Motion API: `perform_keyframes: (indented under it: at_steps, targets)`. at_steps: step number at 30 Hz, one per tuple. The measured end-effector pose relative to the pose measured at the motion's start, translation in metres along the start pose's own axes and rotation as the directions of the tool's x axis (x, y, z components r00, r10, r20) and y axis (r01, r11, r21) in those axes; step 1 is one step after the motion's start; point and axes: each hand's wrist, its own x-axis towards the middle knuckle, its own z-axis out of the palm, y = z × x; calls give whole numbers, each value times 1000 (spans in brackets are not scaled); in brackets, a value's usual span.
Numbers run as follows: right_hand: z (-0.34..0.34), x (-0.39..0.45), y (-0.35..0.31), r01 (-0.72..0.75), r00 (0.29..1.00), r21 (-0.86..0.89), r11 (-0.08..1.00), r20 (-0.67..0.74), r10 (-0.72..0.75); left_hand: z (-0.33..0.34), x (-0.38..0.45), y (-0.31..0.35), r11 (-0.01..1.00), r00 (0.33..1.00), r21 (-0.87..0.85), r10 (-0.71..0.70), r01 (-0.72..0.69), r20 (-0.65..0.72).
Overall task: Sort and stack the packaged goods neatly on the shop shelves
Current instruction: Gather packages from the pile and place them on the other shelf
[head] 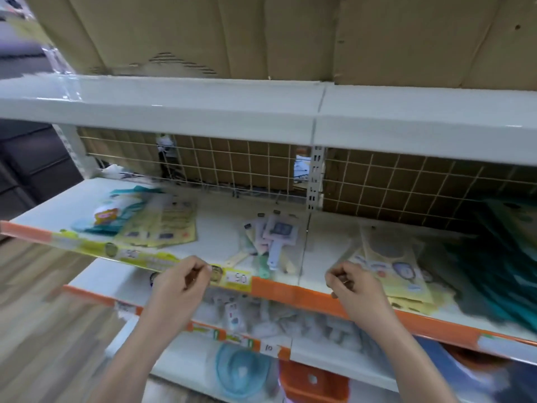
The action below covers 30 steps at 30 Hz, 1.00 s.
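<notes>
Packaged goods: you are looking at flat packs lying in loose heaps on the middle shelf, so they are reading as unsorted, not stacked.
Left heap: yellow card packs are overlapping a teal pack, fanned askew, probably because they were dropped rather than squared.
Middle heap: small carded items are leaning on each other just beside a clear divider, which is keeping them out of the next bay.
Right bay: yellow sheets are spilling toward the front lip, next to dark teal packs.
Left hand: you are holding it in front of the yellow price strip, grip loosely curled and holding nothing.
Right hand: you are holding it at the orange shelf edge, fingers curled, nothing gripped as far as the blur is showing.
Likely reason: you are hovering at the lip, seemingly choosing a heap to start on.
</notes>
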Motion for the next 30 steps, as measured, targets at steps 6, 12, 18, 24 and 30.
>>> perform_keyframes:
  at_steps: [6,12,18,24,30]
  targets:
    - [62,11,-47,10,999,1,1000,50,-10,-65,5,-49,994,992,7,-106,106,-73]
    - [107,35,-78,55,992,-30,998,114,-51,-90,24,-93,983,979,15,-180,182,-95]
    - [149,81,-93,46,990,-24,999,136,-43,-98,67,-129,968,967,38,-245,248,-75]
    - [202,136,-127,91,982,-47,995,168,-82,-123,114,-159,963,960,18,-265,268,-94]
    - [245,169,-149,124,966,-119,985,240,-92,-148,157,-196,949,941,-2,-312,315,-129]
